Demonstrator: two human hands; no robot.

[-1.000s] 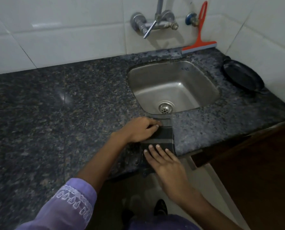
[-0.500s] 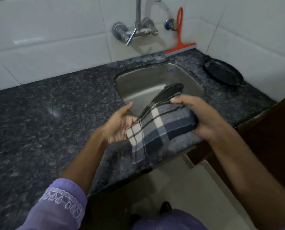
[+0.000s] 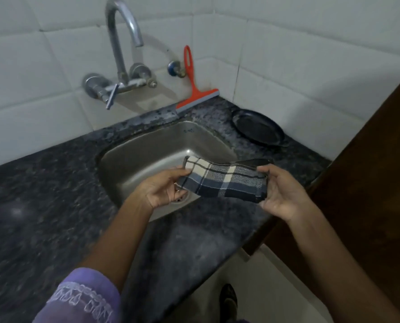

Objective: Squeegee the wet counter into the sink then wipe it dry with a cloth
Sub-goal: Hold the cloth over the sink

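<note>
Cloth [image 3: 224, 181], folded, hangs over the sink's [image 3: 147, 145] front edge, left hand [image 3: 164, 192] pinching one end, right hand [image 3: 280, 194] the other. Its long axis runs left to right. Best kept folded flat, then pressed onto the counter [image 3: 43, 194] in overlapping strokes.

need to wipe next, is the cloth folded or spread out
Folded: the cloth is a thick layered pad held between the left hand and right hand.

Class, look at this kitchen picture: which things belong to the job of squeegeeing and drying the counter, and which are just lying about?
Belongs to the job:
checked cloth, held by left hand and right hand
red squeegee, leaning on the wall
counter
sink

Just lying about:
black plate
tap
</note>
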